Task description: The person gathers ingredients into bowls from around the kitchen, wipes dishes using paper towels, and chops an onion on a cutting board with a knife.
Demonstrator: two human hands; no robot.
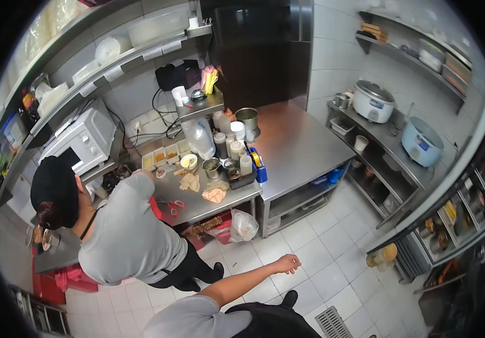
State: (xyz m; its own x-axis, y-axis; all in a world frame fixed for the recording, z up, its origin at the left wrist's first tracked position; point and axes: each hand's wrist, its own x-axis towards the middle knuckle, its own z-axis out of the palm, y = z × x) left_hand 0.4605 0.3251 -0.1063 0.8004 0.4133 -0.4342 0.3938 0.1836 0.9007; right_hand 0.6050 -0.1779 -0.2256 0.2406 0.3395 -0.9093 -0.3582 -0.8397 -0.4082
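My left hand hangs over the tiled floor, its fingers loosely curled in toward the palm. Nothing shows in it, and it touches nothing. The closest furniture to it is the steel worktable, whose legs stand a little beyond the hand. My right hand is out of view. To my left, a co-worker in a grey shirt and black cap bends over the counter, with their hands hidden from me. Red-handled scissors lie at the counter's front edge, close to the co-worker.
Squeeze bottles, a white bowl, a blue tape dispenser and cloths crowd the counter. A plastic bag hangs below. Rice cookers stand on the right shelf. A drain grate and yellowish container are near the floor.
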